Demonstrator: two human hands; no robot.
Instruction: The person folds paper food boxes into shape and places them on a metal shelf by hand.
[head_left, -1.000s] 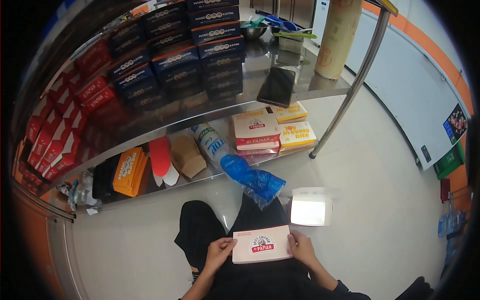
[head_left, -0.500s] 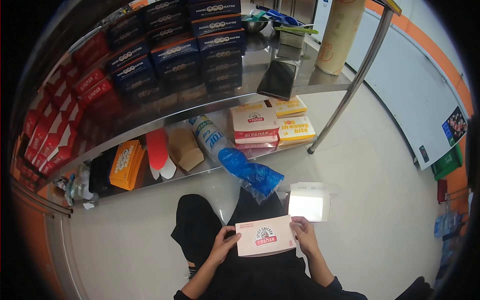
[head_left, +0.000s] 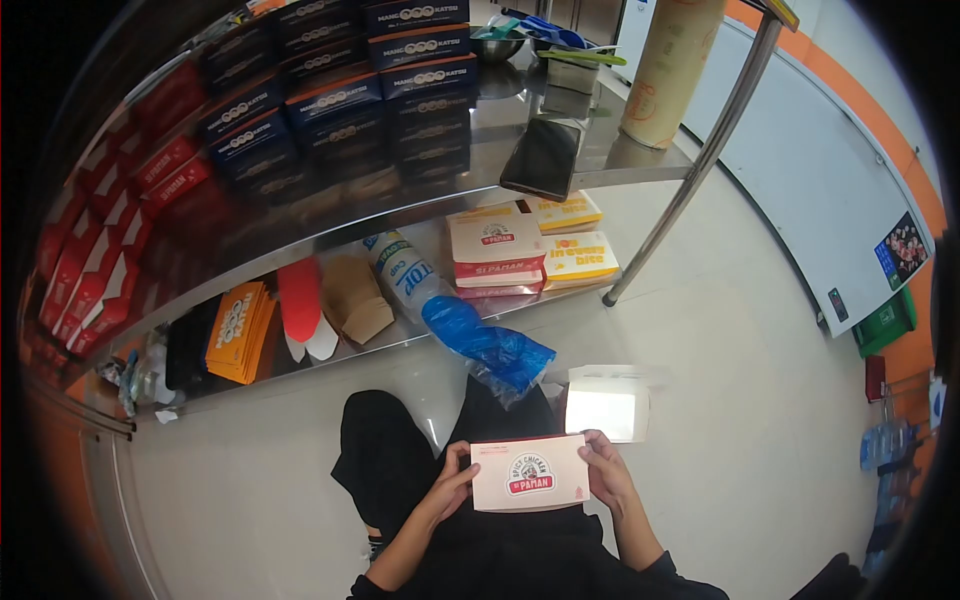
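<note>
A pale pink box point(head_left: 530, 474) with a "Spicy Chicken Si Paman" logo is held level over my lap. My left hand point(head_left: 452, 484) grips its left end, thumb on the top face. At the right end, my right hand point(head_left: 604, 468) holds it the same way. Just beyond my right hand, an open white box point(head_left: 606, 408) lies on the floor. A blue plastic sleeve point(head_left: 490, 345) hangs off the lower shelf in front of my knees.
A steel table point(head_left: 400, 210) stands ahead, carrying dark blue boxes point(head_left: 430, 80), red boxes point(head_left: 90, 270), a phone point(head_left: 541, 158) and a paper roll point(head_left: 675, 70). Its lower shelf holds orange cartons point(head_left: 240, 332) and more boxes point(head_left: 497, 245). A table leg point(head_left: 690, 180) is at the right.
The held box has tilted slightly and come up a little toward the shelf, still between both hands. The view has shifted, so the table and shelves sit a bit further left and higher.
</note>
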